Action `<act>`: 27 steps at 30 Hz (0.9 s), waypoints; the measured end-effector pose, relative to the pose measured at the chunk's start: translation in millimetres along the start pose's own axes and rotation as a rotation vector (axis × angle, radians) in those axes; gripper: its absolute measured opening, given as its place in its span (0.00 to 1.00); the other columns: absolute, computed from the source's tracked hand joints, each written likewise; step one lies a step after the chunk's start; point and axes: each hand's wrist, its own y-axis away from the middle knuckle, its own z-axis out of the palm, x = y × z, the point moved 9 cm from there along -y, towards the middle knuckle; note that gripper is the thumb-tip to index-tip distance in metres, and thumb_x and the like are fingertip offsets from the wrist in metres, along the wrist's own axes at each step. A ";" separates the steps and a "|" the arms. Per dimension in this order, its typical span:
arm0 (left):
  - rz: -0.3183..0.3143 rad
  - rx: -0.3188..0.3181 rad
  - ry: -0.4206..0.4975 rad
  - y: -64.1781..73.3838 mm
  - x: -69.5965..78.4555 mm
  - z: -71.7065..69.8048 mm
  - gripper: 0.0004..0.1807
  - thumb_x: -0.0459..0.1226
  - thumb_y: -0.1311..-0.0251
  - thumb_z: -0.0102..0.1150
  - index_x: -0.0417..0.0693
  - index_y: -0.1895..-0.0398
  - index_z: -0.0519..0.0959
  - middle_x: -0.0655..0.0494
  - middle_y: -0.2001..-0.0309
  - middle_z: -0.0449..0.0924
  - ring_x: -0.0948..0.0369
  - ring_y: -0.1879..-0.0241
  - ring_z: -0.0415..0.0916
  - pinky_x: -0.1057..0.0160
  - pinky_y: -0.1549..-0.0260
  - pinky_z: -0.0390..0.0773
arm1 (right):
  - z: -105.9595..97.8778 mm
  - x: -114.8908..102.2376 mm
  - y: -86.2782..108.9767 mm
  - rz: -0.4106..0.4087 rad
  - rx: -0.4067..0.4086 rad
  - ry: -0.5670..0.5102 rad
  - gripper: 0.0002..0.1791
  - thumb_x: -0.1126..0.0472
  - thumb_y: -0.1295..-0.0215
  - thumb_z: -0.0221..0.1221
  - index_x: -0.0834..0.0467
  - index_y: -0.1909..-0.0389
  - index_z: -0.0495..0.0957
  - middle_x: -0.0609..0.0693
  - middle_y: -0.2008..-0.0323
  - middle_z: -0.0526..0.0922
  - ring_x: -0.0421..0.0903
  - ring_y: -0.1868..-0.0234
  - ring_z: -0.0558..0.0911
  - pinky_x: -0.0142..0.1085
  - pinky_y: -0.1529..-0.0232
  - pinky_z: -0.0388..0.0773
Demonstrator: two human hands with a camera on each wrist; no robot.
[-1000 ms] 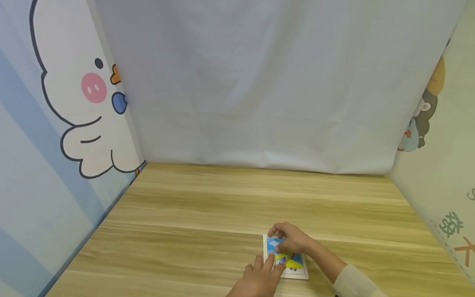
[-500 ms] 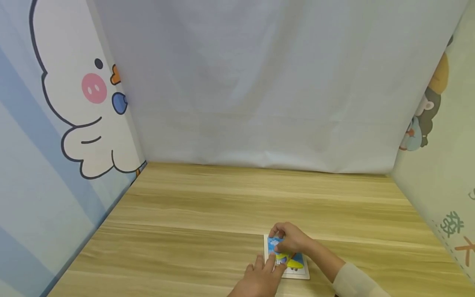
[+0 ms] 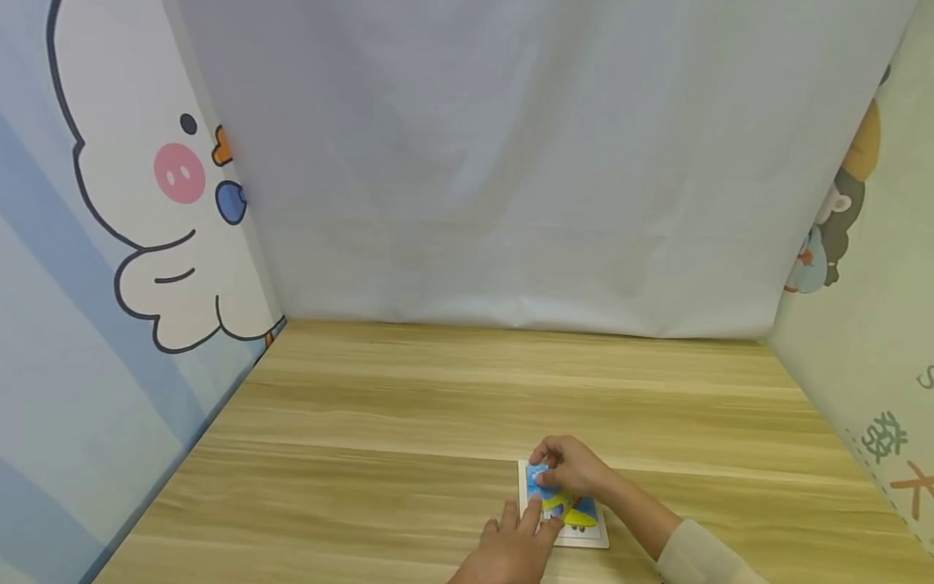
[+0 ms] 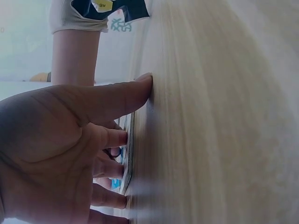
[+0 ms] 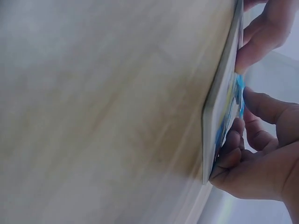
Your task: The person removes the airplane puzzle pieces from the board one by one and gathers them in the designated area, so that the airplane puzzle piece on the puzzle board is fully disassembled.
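A small jigsaw puzzle board [image 3: 600,535] with a white border lies on the wood-grain table. Its picture has blue sky and a yellow shape [image 3: 581,518]. Over its upper part, my right hand [image 3: 572,470] pinches a blue puzzle piece [image 5: 240,88] between thumb and fingers, and the piece sits slightly raised and tilted in the right wrist view. My left hand [image 3: 507,551] lies at the board's near left edge. Its fingers extend with tips on the board and the table, and the thumb [image 4: 142,86] touches the table or board edge. Hands partly hide the picture.
The wood-grain table [image 3: 379,422] stretches around the board. A grey-white curtain [image 3: 511,162] hangs at the back. Cartoon-printed walls stand at the left [image 3: 131,349] and right [image 3: 861,349].
My right thumb has shifted a little up and left, and the blue puzzle piece under it has tilted or lifted slightly. The left hand has barely moved.
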 end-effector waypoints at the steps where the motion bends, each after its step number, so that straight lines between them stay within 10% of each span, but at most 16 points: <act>1: 0.002 0.003 -0.005 0.0 0.2 -0.1 0.49 0.66 0.62 0.62 0.63 0.33 0.60 0.55 0.30 0.51 0.44 0.35 0.53 0.44 0.47 0.66 | -0.4 -0.1 0.3 0.003 0.002 -0.008 0.09 0.72 0.47 0.62 0.61 0.65 0.75 0.52 0.71 0.69 0.48 0.69 0.70 0.37 0.70 0.71; 27: -0.014 0.023 -0.034 -5.9 -2.2 -0.8 0.47 0.62 0.65 0.67 0.66 0.36 0.63 0.58 0.33 0.55 0.47 0.37 0.57 0.48 0.50 0.70 | -15.3 -13.6 3.1 -0.070 -0.056 -0.146 0.10 0.68 0.45 0.63 0.64 0.62 0.76 0.51 0.73 0.73 0.46 0.70 0.71 0.33 0.72 0.70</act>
